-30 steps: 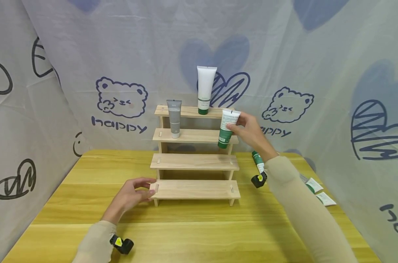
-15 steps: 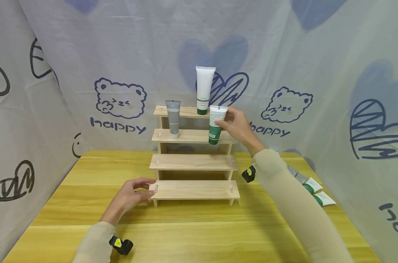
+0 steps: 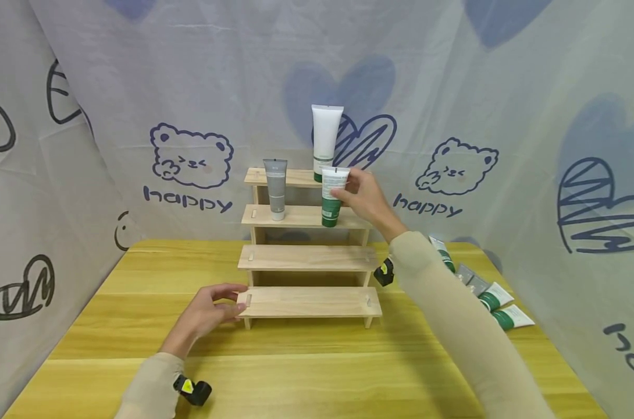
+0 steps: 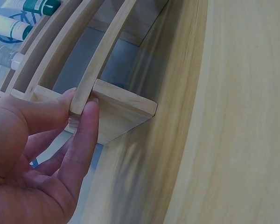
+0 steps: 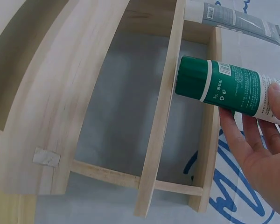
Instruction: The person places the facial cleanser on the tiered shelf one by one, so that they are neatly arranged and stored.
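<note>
A four-step wooden rack stands at the back of the yellow table. My right hand pinches a green and white tube near its top, cap down on the second step from the top. The right wrist view shows its green cap against that step's board. A grey tube stands on the same step at the left, and a taller white tube on the top step. My left hand holds the left end of the bottom step, thumb and fingertips on its edge.
Several more tubes lie on the table at the right, beside the cloth backdrop. The two lower steps of the rack hold nothing. Printed cloth walls close in the table at the back and both sides.
My right hand has carried the green and white tube leftward from beyond the rack's right end and set its cap on the second step. The left hand has stayed on the bottom step.
</note>
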`<state>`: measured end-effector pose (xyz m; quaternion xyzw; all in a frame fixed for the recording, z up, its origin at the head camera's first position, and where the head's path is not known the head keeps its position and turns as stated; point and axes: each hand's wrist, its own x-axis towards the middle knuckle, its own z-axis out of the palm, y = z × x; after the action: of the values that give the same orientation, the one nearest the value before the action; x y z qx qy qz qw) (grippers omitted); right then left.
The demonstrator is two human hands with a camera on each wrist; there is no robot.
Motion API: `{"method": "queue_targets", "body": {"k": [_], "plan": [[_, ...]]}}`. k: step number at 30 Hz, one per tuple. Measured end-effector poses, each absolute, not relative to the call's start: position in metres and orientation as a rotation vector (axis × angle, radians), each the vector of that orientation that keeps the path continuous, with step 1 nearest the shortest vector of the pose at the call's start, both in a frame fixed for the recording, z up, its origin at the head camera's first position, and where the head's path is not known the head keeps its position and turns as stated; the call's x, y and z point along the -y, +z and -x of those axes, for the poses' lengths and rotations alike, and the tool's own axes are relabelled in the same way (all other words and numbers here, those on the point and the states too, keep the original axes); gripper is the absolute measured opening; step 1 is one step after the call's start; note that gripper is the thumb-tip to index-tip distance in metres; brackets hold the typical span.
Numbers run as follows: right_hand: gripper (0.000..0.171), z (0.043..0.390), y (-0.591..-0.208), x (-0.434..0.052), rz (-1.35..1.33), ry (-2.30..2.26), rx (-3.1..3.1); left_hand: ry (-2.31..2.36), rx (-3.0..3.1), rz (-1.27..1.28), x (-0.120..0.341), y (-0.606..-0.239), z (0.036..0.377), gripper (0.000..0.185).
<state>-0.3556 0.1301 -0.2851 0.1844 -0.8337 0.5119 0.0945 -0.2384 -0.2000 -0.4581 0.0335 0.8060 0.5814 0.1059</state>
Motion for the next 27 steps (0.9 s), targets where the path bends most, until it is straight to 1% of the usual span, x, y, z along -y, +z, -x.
{"method": "queue_targets", "body": {"k": [6,18,27], "plan": [[0.032,0.36,-0.285,-0.123,-0.553,1.511,2.463,1.713,-2.374,-0.1,0.2,-0.458,0.238,0.044],[0.035,0.369,-0.285,-0.113,-0.537,1.466,2.466,1.711,-2.369,-0.091,0.2,-0.458,0.238,0.044],[0.033,0.373,-0.286,-0.11,-0.525,1.452,2.465,1.71,-2.375,-0.09,0.2,-0.459,0.239,0.044]]}}
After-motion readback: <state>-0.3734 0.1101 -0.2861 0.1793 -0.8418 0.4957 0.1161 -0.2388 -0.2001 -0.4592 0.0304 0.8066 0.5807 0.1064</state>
